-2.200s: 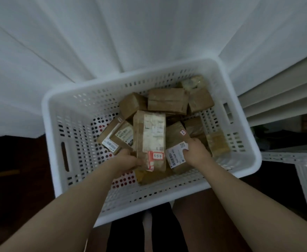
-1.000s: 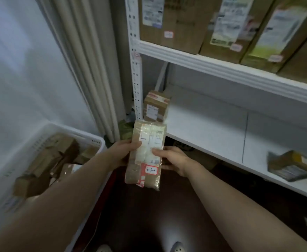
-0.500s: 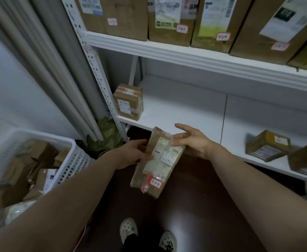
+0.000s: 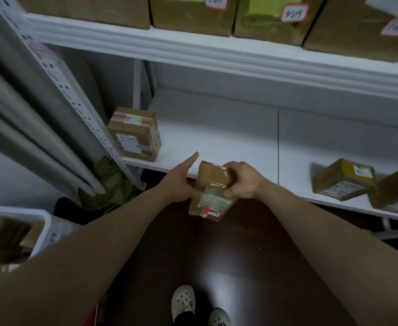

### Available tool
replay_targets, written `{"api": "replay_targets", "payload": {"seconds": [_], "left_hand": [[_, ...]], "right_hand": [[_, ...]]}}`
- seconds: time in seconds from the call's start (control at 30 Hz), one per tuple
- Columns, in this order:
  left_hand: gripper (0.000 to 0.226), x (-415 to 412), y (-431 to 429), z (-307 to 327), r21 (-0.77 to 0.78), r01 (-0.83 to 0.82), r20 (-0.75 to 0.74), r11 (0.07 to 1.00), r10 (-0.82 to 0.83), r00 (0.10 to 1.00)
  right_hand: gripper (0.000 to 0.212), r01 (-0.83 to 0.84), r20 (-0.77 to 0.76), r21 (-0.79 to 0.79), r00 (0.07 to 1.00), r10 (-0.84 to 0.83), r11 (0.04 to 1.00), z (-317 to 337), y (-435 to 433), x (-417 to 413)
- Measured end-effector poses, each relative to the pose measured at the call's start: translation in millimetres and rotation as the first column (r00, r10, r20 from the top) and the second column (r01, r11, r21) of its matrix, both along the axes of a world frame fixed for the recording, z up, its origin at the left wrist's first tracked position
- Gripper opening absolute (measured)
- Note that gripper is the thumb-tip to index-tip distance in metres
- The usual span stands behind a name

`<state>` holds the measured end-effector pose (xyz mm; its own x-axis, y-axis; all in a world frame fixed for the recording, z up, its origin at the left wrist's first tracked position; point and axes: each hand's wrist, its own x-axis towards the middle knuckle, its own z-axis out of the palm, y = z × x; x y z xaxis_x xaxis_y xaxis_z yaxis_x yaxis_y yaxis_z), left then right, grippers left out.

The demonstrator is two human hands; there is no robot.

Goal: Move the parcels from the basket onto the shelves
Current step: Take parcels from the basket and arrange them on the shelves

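Where the held parcel is hanging: the held parcel point(image 4: 213, 176), brown, wrapped in clear tape and carrying a white label and a small red-edged sticker, is tilting in mid-air at the centre of the frame, just in front of the lower shelf's front edge and above the dark floor point(image 4: 217, 255).
Right hand: the right hand point(image 4: 242, 182) is gripping the parcel's upper right end, with its fingers curling over the top.
Left hand: the left hand point(image 4: 179, 182) is touching the parcel's left side with the thumb sticking straight up, clear of the box; its fingers are hiding behind the parcel, so whether they are curling round it cannot be told.
Lower shelf: the white lower shelf point(image 4: 228, 137) is carrying a taped box point(image 4: 134, 134) standing at its left end by the perforated post point(image 4: 75, 97), and two flat parcels point(image 4: 342, 180) point(image 4: 395, 191) lying close together at the right edge of the frame.
Upper shelf: the upper shelf point(image 4: 193, 43) is bearing a row of large cartons point(image 4: 191, 15) with handwritten stickers along the top of the frame.
Basket: the white basket point(image 4: 45, 222) is showing at the lower left, with brown parcels point(image 4: 5, 238) lying inside it, blurred.
Left side: grey curtain folds point(image 4: 28, 137) are hanging there, and a green bag point(image 4: 109, 182) is sitting at their foot.
Bottom centre: two pale perforated shoes point(image 4: 183, 302) point(image 4: 218, 317) are standing on the floor.
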<state>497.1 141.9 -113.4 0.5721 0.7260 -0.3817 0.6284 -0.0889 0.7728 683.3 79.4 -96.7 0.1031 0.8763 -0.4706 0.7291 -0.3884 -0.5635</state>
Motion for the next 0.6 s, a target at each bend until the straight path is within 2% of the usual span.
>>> {"api": "replay_targets", "payload": {"seconds": [0.13,0.3,0.47,0.6], "left_hand": [[0.099,37.7,32.9,-14.8,0.215,0.213,-0.092,0.953,-0.198,0.976],[0.093,81.7,65.8,-46.6,0.303,0.302,-0.189,0.904,-0.253,0.949],[0.087,107.9,81.5,-75.0,0.342,0.319,-0.240,0.884,-0.246,0.939],[0.088,113.2,81.4,-76.2,0.289,0.331,-0.259,0.898,-0.260,0.930]], "right_hand": [[0.076,0.037,0.077,0.018,0.996,-0.038,0.999,-18.5,23.6,20.4],[0.086,0.045,0.106,0.018,0.993,-0.047,0.999,-51.3,55.4,52.6],[0.087,0.105,0.065,0.047,0.992,-0.108,0.993,-84.8,66.4,75.3],[0.084,0.138,0.032,0.043,0.990,-0.139,0.990,-88.3,63.6,81.8]]}}
